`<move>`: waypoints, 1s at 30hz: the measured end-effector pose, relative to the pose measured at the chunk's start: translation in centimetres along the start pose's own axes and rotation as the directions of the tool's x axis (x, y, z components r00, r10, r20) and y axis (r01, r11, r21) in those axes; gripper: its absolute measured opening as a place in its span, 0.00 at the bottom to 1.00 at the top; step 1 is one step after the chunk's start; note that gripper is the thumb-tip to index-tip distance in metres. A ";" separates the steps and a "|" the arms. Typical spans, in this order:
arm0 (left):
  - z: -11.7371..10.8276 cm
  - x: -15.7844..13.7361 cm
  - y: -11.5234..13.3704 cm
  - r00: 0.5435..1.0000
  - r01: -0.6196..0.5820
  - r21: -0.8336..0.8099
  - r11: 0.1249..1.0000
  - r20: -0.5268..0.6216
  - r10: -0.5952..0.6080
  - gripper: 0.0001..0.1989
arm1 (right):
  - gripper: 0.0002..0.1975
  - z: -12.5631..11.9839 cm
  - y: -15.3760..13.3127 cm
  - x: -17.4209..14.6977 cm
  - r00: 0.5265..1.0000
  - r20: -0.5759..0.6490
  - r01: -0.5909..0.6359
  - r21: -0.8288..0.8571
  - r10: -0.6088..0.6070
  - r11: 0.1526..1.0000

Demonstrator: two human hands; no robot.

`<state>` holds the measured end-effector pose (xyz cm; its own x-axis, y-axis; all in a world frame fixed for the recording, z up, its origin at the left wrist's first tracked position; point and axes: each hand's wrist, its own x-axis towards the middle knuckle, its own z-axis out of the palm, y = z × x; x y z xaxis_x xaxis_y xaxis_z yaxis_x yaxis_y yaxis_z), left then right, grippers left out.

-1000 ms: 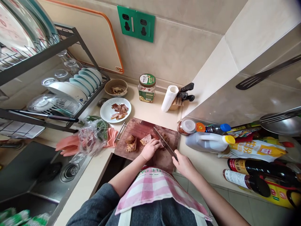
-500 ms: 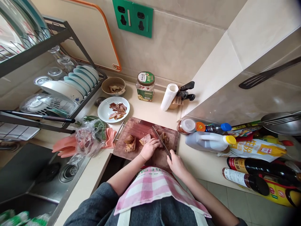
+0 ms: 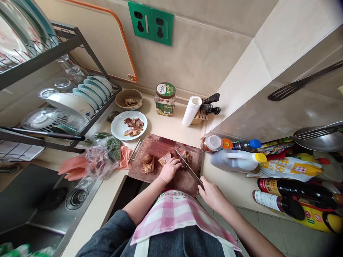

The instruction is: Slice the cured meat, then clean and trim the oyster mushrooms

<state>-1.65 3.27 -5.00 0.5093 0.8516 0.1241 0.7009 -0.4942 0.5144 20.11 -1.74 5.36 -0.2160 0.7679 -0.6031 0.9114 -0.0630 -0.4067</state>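
My right hand is closed round the dark handle of a kitchen knife, its blade slanting up and left over the cutting board. Under the bent fingers of my left hand a piece of cooked meat is pressed to the board, right beside the blade. Sliced meat lies on the blade's far side. Toward the board's left rests another chunk of cooked meat, apart from both hands.
Behind the board stand a white plate of sliced meat, a strainer bowl, a green-lidded jar, a paper towel roll and a knife block. Bagged food and the sink are left; a jug and several bottles right.
My right hand has drawn the knife back, right and toward me, so more of the blade shows. My left hand stays on the meat. The view has shifted slightly.
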 end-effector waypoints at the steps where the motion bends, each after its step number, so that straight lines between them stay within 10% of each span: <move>1: 0.1 -0.1 -0.1 1.000 -0.007 -0.006 1.000 -0.012 0.006 0.14 | 0.05 0.4 -0.2 0.4 1.000 -0.007 0.001 -0.001 -0.001 1.000; 9: 0.4 -0.2 -0.5 0.998 -0.021 -0.044 0.999 -0.066 0.019 0.14 | 0.07 2.9 -1.6 4.9 0.995 -0.101 -0.005 0.015 0.006 1.000; 21: -0.2 0.2 -0.6 0.999 -0.015 -0.028 0.999 -0.041 0.014 0.13 | 0.04 0.0 0.6 0.2 0.999 -0.008 0.039 0.014 -0.039 0.999; 30: 0.0 0.1 -0.9 0.997 -0.035 -0.060 0.998 -0.064 0.031 0.13 | 0.07 2.9 -2.0 4.8 0.996 -0.088 -0.005 0.007 0.006 1.000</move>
<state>-2.22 3.75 -5.41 0.4983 0.8451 0.1939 0.6511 -0.5124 0.5600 16.26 0.21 1.30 -0.1791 0.8208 -0.5424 0.9101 -0.0712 -0.4082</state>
